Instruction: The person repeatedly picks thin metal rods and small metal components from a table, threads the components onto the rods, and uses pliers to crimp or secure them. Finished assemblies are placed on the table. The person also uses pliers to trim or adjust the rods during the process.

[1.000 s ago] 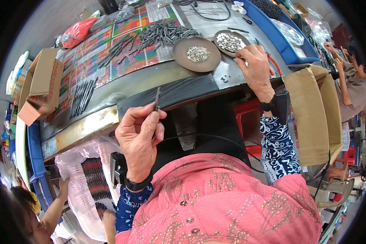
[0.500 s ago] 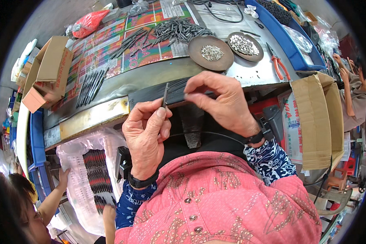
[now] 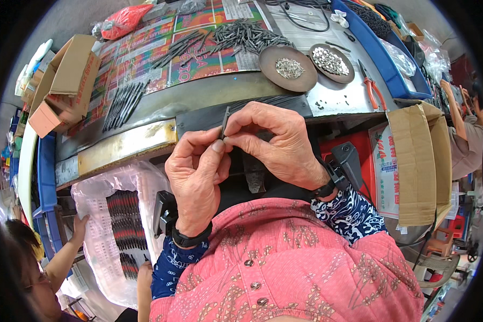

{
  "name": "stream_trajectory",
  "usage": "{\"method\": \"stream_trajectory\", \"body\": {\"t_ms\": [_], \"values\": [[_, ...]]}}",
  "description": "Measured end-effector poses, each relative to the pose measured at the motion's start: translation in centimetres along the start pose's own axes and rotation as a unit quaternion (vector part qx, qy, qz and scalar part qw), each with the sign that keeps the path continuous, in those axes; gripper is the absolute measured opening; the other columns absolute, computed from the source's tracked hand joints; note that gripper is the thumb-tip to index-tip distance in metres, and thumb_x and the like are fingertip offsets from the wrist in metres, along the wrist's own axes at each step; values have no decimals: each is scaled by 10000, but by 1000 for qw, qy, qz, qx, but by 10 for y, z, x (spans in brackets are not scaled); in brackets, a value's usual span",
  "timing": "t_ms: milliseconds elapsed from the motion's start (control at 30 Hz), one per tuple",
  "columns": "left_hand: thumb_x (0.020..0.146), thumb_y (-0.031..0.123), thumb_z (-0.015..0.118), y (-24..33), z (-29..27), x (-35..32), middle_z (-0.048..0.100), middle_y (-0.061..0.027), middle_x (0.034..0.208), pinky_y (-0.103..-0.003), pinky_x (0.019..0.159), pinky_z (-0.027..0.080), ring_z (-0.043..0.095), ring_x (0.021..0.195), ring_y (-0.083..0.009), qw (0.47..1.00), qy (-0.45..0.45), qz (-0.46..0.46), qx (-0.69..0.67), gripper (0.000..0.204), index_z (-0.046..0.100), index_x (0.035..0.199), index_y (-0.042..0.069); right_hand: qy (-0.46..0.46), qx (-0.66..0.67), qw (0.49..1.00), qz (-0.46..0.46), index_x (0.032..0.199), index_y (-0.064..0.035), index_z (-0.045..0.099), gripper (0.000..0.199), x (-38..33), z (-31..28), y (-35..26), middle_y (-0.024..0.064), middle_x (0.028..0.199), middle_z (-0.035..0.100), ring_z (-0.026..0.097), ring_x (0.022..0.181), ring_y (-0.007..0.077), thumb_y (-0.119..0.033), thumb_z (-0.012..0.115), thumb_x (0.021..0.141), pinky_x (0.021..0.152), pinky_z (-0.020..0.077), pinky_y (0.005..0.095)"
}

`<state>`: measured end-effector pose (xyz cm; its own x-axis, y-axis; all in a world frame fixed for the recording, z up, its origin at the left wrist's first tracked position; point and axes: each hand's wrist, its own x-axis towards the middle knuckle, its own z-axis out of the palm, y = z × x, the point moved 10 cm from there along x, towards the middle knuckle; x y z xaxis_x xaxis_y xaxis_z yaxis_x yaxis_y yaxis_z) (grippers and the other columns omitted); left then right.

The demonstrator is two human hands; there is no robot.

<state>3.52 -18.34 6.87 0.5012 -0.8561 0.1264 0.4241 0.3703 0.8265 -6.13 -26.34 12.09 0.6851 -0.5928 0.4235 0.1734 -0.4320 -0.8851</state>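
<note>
My left hand pinches a thin dark stick-like piece upright between thumb and fingers, in front of the bench edge. Thumb and forefinger of my right hand are pressed together right against that piece. Whatever they hold there is too small or hidden to make out. Beyond my hands, a brown dish carries small metal pins. A smaller brown dish carries silvery bits. Similar black pieces lie in a loose pile, and several more sit in a row at left.
Orange-handled pliers lie right of the dishes, beside a blue tray. Open cardboard boxes stand at left and right. At lower left, another person's hands touch a plastic-lined container of black and red pieces.
My right hand has moved left and down, from apart in the air to touching the piece in my left hand. Its fingers have closed. The view has shifted slightly.
</note>
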Motion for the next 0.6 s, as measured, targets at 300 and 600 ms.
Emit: {"method": "stream_trajectory", "body": {"t_ms": [300,600], "values": [[908,-25,570,-3,1,-2,646,-56,820,-186,450,304,457,530,-45,1000,-2,-5,1,149,622,1047,-7,15,7,1000,-9,900,3,632,99,-3,0,3,31,851,631,613,775,91,21,681,816,687,504,218],[896,-32,591,3,1,-3,639,-53,815,-181,480,345,487,565,-49,997,-5,0,78,144,629,1033,-15,24,-5,1000,6,970,-12,536,285,-3,-7,7,27,801,595,581,733,51,-41,752,785,663,501,207]]}}
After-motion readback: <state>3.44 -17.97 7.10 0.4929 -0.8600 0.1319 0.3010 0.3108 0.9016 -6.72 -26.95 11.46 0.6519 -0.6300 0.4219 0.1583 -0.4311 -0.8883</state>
